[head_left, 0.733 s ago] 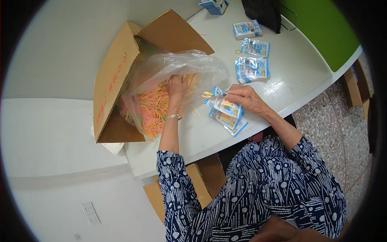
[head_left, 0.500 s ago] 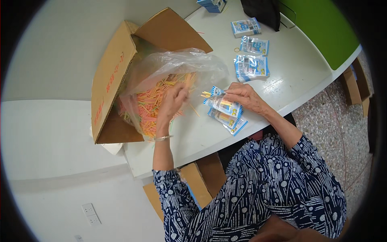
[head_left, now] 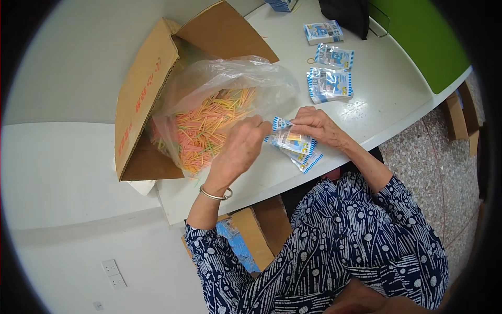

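Progress, as judged from the layout: partway. Pale yellow-orange sticks already showed inside the held packet [head_left: 296, 141], so that one was at least partly filled. A large heap of loose sticks [head_left: 214, 123], mostly pink, orange and yellow with a few green, was left in the clear plastic bag [head_left: 256, 78], which spilled from the open cardboard box [head_left: 144, 104] at left. More blue-and-white packets lay on the white desk [head_left: 381, 112]: a near stack [head_left: 330, 85] to the right, a middle packet [head_left: 334, 56] beyond it, and a far stack [head_left: 324, 32] farthest off. Whether any of these held sticks could not be read. A rubber band [head_left: 310, 60] lay just left of the middle packet.

Position relative to fingers: the held packet lay tilted near the desk's near edge, right of the bag, on top of at least one other packet [head_left: 312, 161]. The right hand [head_left: 318, 128] had its fingers closed on the packet's upper side, thumb and fingers pinched together. The left hand [head_left: 241, 146] was curled at the packet's left end, fingertips very near it; contact could not be confirmed. Its fingers were drawn together, but whether they gripped sticks was hidden by the hand's back.
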A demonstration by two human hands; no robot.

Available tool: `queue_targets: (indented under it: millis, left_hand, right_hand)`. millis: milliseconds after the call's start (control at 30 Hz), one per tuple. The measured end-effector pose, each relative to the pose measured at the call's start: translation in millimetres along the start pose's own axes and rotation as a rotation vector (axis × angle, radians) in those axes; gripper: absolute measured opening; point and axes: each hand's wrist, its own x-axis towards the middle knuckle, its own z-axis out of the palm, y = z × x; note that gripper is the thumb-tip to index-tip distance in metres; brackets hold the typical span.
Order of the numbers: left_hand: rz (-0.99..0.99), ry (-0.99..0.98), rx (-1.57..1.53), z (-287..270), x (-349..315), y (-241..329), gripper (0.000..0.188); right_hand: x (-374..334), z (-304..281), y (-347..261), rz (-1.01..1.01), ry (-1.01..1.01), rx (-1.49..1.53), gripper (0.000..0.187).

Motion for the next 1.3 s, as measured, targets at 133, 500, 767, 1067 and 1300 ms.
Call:
queue_targets:
  millis: [133,500,767,1067,1300]
  left_hand:
    - [0.027,0.083,-0.135,10,6,-8,0.016]
    - [-0.277,0.188,-0.602,-8,-5,-32,0.010]
    - [-0.433,0.086,-1.072,1,-23,-36,0.011]
    - [-0.474,0.038,-1.174,7,-24,-35,0.012]
    - [-0.189,0.105,-0.438,3,1,-2,0.017]
  right_hand:
    - [-1,1,2,0.062,0.017,0.114,0.025]
    - [-1,0,1,0.107,0.069,0.205,0.023]
    - [-1,0,0,0.118,0.048,0.223,0.023]
    - [-2,1,2,0.073,0.011,0.163,0.026]
    - [-2,2,0,0.092,0.024,0.197,0.023]
